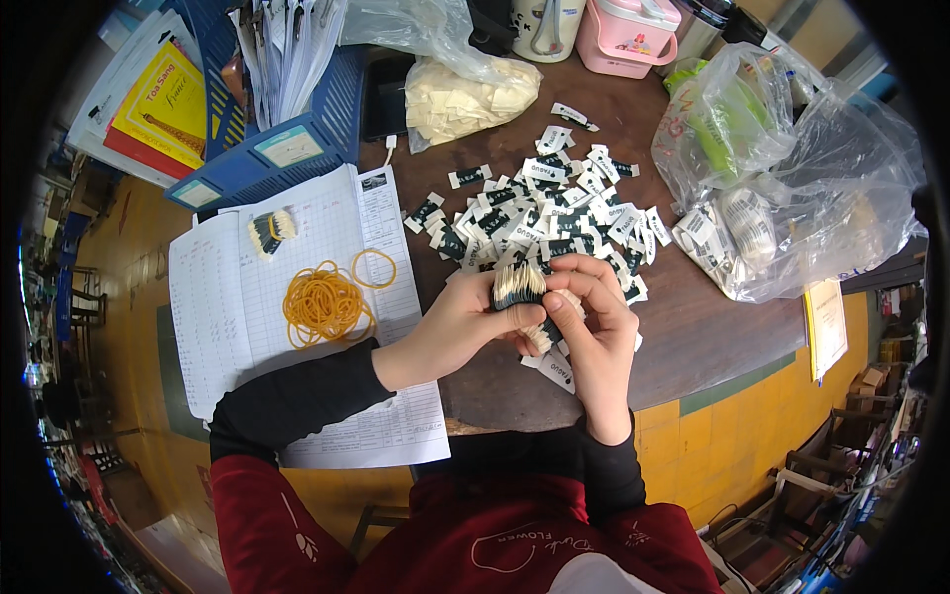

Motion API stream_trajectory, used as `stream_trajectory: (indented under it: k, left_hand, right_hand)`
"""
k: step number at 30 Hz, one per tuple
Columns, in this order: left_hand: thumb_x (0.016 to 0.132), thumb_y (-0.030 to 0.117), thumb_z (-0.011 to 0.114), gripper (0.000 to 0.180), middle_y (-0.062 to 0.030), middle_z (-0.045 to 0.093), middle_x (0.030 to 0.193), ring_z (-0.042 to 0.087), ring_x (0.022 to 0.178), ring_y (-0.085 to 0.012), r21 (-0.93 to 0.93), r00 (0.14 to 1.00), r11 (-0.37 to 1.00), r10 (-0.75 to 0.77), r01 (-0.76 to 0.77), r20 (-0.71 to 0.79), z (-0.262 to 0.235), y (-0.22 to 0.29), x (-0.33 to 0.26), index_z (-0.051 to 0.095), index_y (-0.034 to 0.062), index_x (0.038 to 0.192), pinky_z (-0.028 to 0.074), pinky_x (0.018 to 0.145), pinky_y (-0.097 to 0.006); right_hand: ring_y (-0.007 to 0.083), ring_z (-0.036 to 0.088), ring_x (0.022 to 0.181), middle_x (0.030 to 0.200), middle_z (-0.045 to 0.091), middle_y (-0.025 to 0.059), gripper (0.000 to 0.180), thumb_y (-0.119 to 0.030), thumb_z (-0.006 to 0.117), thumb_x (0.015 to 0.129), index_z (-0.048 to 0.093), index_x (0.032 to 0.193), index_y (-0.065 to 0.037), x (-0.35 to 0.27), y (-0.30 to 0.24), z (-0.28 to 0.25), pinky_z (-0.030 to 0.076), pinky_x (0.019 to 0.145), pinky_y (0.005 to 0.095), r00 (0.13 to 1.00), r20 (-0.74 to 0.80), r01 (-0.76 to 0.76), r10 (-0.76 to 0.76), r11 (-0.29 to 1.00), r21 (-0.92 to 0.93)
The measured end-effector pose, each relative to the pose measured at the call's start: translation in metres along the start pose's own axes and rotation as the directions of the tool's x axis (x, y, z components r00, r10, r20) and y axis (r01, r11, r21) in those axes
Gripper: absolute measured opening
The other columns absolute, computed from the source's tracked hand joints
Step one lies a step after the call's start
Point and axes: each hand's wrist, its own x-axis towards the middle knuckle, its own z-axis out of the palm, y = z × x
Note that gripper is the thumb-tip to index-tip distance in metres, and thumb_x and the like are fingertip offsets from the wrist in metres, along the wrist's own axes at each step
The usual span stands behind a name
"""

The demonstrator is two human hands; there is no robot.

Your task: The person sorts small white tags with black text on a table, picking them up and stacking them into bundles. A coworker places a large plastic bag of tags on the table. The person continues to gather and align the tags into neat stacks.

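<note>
Above the table's near edge, my left hand (445,332) is closed round a thick stack of small fabric labels (520,283), dark and cream, with their edges fanned upward. My right hand (602,342) meets it from the other side, thumb and fingers pinching labels at the stack's right; its lower part is partly hidden by the fingers. Just beyond both hands spreads a loose pile of black-and-white labels (554,213). To the left, a heap of yellow rubber bands (322,307) lies on an open ledger (213,307), with a banded bundle of labels (267,234) farther up the page.
A blue file rack (297,148) holding papers stands at the far left. Behind the pile sits a clear bag of cream labels (470,104). A pink lidded box (628,35) is at the back, and clear plastic bags (792,208) fill the right side.
</note>
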Motion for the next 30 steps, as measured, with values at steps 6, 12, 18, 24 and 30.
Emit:
stream_trajectory:
  k: [6,12,18,24,30]
  left_hand:
    - [0.095,0.013,0.066,0.022,-0.0087,0.067,0.09,0.07,0.078,-0.0166,0.011,1.0,1.0,0.006,-0.006,0.009,0.0001,0.0009,-0.0001,0.061,-0.0058,0.105,0.06,0.067,-0.028]
    - [0.095,0.013,0.066,0.024,-0.0096,0.068,0.091,0.07,0.078,-0.0164,0.021,0.999,1.0,0.003,-0.004,0.039,-0.0005,0.0017,0.0001,0.061,-0.0066,0.108,0.06,0.067,-0.028]
    - [0.095,0.012,0.066,0.024,-0.01,0.069,0.092,0.071,0.078,-0.0166,0.056,0.999,0.998,-0.015,0.013,0.039,0.0,0.0024,-0.0002,0.061,-0.0069,0.108,0.06,0.068,-0.028]
    - [0.095,0.012,0.066,0.023,-0.0092,0.069,0.093,0.071,0.079,-0.0167,0.047,0.999,0.999,0.015,-0.017,0.04,0.0015,0.0019,0.0002,0.061,-0.0067,0.108,0.06,0.069,-0.028]
    - [0.095,0.011,0.065,0.025,-0.0094,0.068,0.098,0.071,0.084,-0.017,0.027,0.998,1.0,-0.015,0.013,0.068,-0.0003,0.0017,-0.0003,0.059,-0.0065,0.112,0.06,0.073,-0.028]
  right_hand:
    - [0.0119,0.06,0.098,0.118,0.058,0.0074,0.016,0.001,0.069,0.087,0.07,0.103,0.002,0.0001,0.0007,0.0,0.051,0.077,0.0228,1.0,-0.007,-0.006,0.007,0.999,0.033]
    - [0.0115,0.059,0.095,0.117,0.058,0.0088,0.012,0.002,0.066,0.089,0.069,0.101,0.002,0.0004,0.0,0.002,0.049,0.075,0.0226,0.998,-0.055,0.003,0.0,0.999,0.04]
    - [0.0117,0.06,0.094,0.117,0.058,0.0094,0.013,0.003,0.067,0.088,0.07,0.1,0.002,-0.0002,-0.0039,0.0005,0.05,0.075,0.0238,0.997,-0.02,0.073,-0.075,0.992,-0.104]
    - [0.0126,0.06,0.096,0.117,0.058,0.0087,0.015,0.003,0.069,0.086,0.071,0.101,0.002,-0.0013,-0.0041,-0.001,0.049,0.077,0.0244,0.996,-0.012,0.087,-0.088,0.992,-0.089]
    - [0.0123,0.059,0.096,0.114,0.06,0.0076,0.015,0.003,0.069,0.085,0.072,0.099,0.0,0.0002,-0.0005,0.0014,0.047,0.076,0.0233,0.996,-0.063,0.056,-0.056,0.998,-0.007]
